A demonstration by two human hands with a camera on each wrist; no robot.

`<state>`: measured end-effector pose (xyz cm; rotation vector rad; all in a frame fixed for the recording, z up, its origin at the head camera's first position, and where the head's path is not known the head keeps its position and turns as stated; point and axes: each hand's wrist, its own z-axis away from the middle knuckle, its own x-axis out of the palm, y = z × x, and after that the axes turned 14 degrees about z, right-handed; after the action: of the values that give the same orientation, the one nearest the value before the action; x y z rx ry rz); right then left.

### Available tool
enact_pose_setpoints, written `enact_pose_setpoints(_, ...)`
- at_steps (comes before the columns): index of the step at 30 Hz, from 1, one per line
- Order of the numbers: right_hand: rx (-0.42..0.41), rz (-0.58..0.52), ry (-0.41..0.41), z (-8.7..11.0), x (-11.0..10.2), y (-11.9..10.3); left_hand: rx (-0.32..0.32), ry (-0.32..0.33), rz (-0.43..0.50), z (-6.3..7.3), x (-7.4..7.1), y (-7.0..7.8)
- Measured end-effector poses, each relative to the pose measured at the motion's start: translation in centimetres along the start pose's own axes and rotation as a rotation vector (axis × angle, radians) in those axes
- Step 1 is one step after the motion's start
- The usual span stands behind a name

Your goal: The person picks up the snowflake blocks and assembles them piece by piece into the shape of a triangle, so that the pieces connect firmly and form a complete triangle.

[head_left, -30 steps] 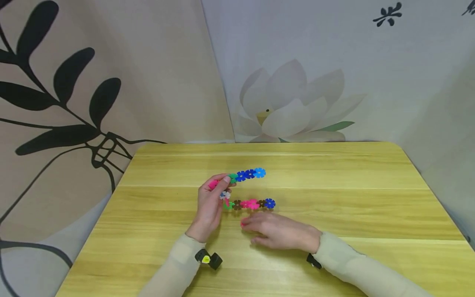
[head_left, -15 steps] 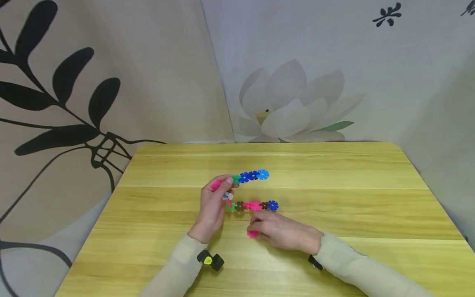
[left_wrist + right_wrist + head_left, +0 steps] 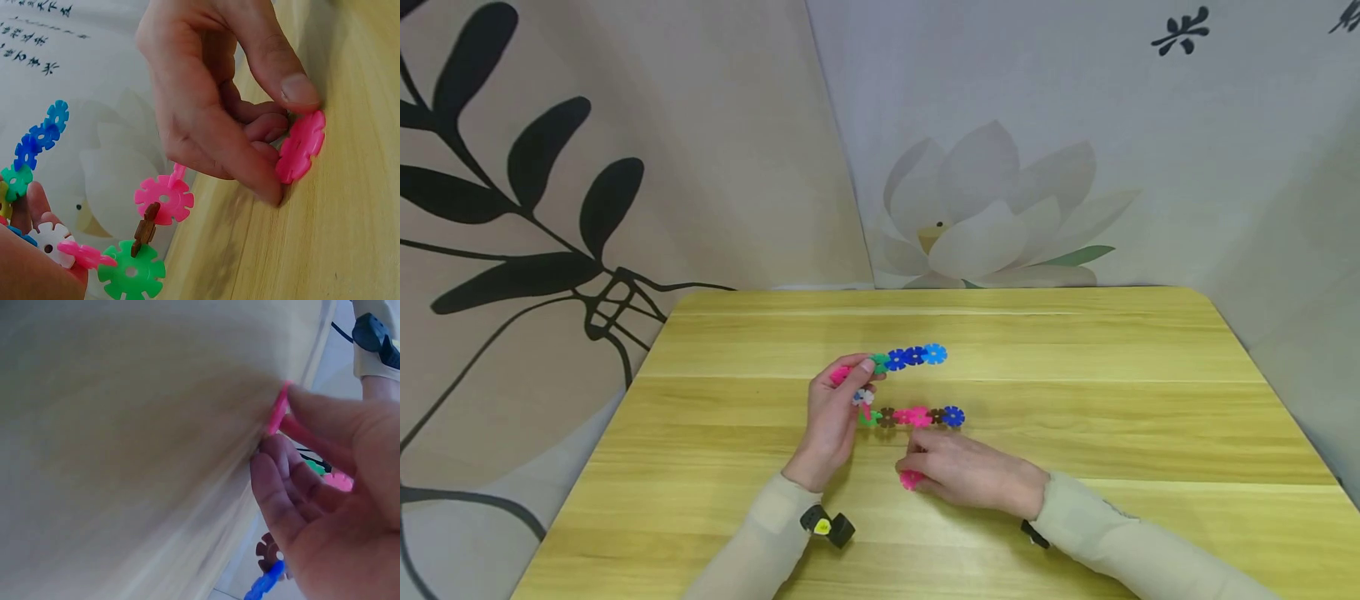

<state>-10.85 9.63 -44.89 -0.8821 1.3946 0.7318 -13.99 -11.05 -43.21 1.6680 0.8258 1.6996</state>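
Observation:
My left hand (image 3: 829,425) grips the bend of a chain of interlocking plastic flower discs, thumb on top near a green disc (image 3: 879,363). From there one arm of the chain runs right through several blue discs (image 3: 915,356). The nearer arm, with green, brown and pink discs (image 3: 919,417), ends in a dark blue disc (image 3: 953,416). Just in front of that arm, my right hand (image 3: 973,473) pinches a single pink flower disc (image 3: 301,148) between thumb and fingers, close over the table. A white disc (image 3: 50,244) shows beside the left palm in the left wrist view.
The wooden table (image 3: 1112,417) spreads out around both hands. Behind it stands a pale wall covering (image 3: 1037,100) with a printed flower and dark leaves. Each wrist carries a black strapped device (image 3: 827,525).
The right hand has shifted slightly toward the table's near side with its pink disc, which now shows more fully at the fingertips. The left hand and chain have moved a little to the right.

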Motion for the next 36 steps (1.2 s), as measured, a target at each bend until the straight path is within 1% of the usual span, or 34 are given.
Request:
enact_pose_setpoints(2,0.021,-0.011,-0.011,0.0,0.0,-0.1,-0.002,0.003,-0.008,0.0,0.1,-0.1)
enact_pose_setpoints(4,0.045,-0.045,-0.027,0.1,0.0,0.0,-0.004,0.005,-0.015,0.0,0.1,-0.2)
enact_pose_setpoints(7,0.073,-0.14,-0.046,0.3,-0.2,0.1,-0.008,0.005,-0.018,0.0,0.1,-0.4)
enact_pose_setpoints(9,0.082,-0.218,-0.04,0.6,-0.4,0.2,-0.008,0.003,-0.016,0.0,0.2,-0.5)
enact_pose_setpoints(12,0.084,-0.312,-0.007,1.1,-0.6,0.5,-0.01,-0.003,-0.013,0.0,0.3,-0.6)
enact_pose_setpoints(15,0.092,-0.369,0.041,1.8,-1.1,0.9,-0.011,-0.005,-0.014,0.1,0.3,-0.6)
enact_pose_setpoints(18,0.133,-0.395,0.066,2.5,-1.8,1.3,-0.014,-0.004,-0.016,0.1,0.3,-0.7)
enact_pose_setpoints(21,0.182,-0.407,0.073,3.2,-2.5,1.7,-0.016,-0.004,-0.011,0.1,0.4,-0.8)
enact_pose_setpoints(24,0.221,-0.453,0.091,3.8,-3.1,2.1,-0.016,-0.007,-0.012,0.2,0.4,-0.8)
enact_pose_setpoints(30,0.299,-0.553,0.174,4.7,-4.2,3.2,-0.014,-0.019,-0.018,0.2,0.5,-0.9)
enact_pose_setpoints(36,0.394,-0.651,0.236,5.4,-5.1,4.2,-0.019,-0.035,-0.015,0.3,0.6,-0.9)
